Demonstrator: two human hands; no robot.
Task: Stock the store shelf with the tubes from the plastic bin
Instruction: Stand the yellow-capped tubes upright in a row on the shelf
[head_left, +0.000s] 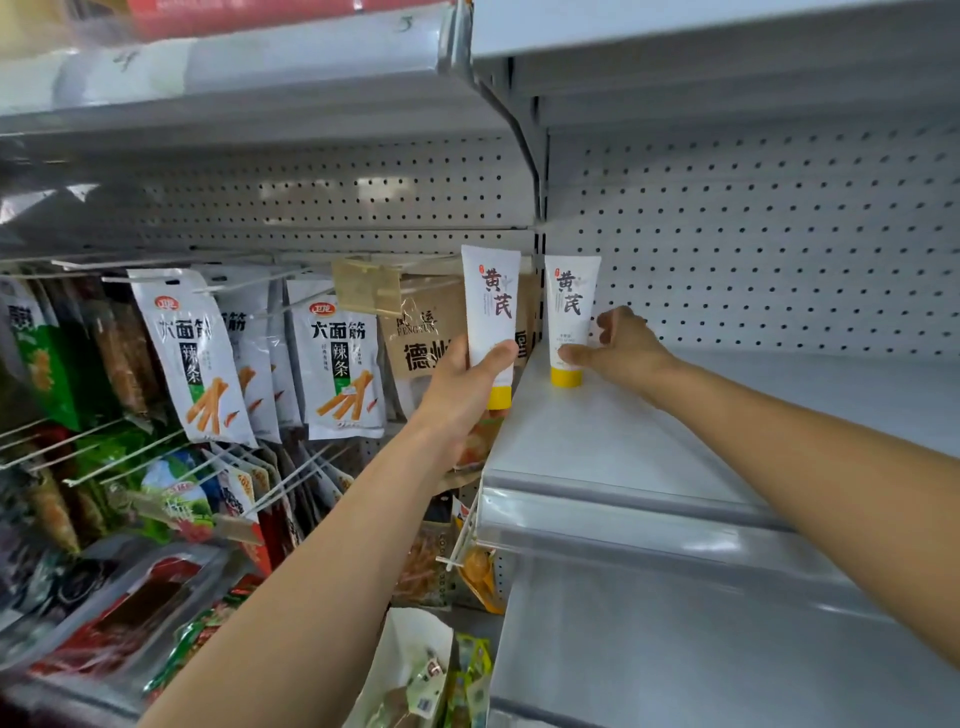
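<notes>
Two white tubes with yellow caps and dark lettering are in view. One tube stands cap-down at the left end of the grey shelf, near the back. My right hand holds it, thumb on its lower front and fingers behind. My left hand grips a second tube upright, cap down, in the air just left of the shelf's left edge. The plastic bin is not in view.
A perforated back panel closes the shelf behind; another shelf hangs above. Left of the shelf, snack packets hang on wire hooks. Lower shelves with packaged goods lie at the bottom left.
</notes>
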